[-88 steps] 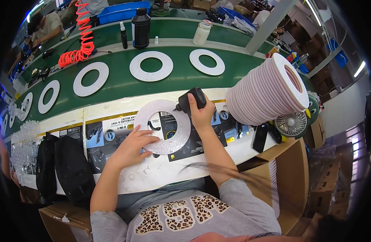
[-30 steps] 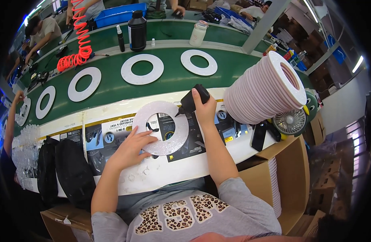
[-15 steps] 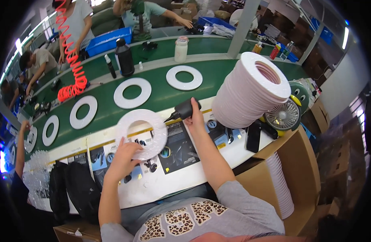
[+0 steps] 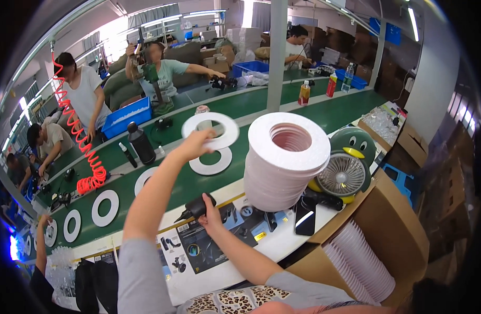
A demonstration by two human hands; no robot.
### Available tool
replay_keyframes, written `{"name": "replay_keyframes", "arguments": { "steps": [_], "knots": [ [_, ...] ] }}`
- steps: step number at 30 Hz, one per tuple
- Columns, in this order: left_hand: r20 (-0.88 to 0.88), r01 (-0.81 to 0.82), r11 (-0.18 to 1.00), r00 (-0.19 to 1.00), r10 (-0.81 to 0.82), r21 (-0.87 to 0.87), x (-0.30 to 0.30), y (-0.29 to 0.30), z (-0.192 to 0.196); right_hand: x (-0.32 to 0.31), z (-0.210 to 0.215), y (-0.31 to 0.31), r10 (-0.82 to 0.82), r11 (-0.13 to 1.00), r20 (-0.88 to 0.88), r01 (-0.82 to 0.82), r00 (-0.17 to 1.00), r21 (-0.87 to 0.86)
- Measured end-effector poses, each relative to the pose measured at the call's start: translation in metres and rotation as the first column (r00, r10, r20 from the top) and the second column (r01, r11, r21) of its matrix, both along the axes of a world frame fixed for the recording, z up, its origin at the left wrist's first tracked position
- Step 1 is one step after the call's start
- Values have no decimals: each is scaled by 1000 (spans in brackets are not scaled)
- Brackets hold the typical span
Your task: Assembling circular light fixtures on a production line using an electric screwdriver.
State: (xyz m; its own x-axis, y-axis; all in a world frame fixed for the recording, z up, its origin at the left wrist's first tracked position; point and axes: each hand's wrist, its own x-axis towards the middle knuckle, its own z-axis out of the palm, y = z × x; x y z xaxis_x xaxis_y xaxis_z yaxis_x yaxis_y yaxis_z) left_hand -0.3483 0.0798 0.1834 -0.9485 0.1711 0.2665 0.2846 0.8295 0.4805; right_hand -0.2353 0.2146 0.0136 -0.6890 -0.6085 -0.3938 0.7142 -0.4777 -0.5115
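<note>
Head camera: left hand (image 4: 197, 144), fingers gripping a blurred white ring (image 4: 230, 132), over the green belt (image 4: 329, 108); right hand (image 4: 213, 217), fingers wrapped around a black bottle (image 4: 198, 208)!

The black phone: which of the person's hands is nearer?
Right. The right hand, holding a black bottle, is left of the phone; the left hand, holding a white ring, is farther off, over the green belt.

Black-and-white packaging sheet (image 4: 215, 253): barcode (image 4: 184, 228), print too small to read. Grey shirt (image 4: 304, 291): leopard-patterned lettering (image 4: 238, 300), partly cut off.
</note>
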Motion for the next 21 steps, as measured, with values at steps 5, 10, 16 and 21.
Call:
{"name": "replay_keyframes", "arguments": {
  "steps": [5,10,16,21],
  "knots": [
    [-113,-32,995,993,22,-93,-98,55,-21,-2,6,-2,-35,999,-32,34,999,-18],
    [-327,54,994,945,-21,94,-103,65,21,-2,6,-4,-30,999,3,30,1000,-20],
    [-378,387,874,887,-265,295,-29,128,119,-7,-4,-2,-14,1000,-10,13,1000,-23],
    [68,501,855,865,-497,-133,41,192,139,-2,3,0,49,998,-17,-50,999,-47]
  ]
}}
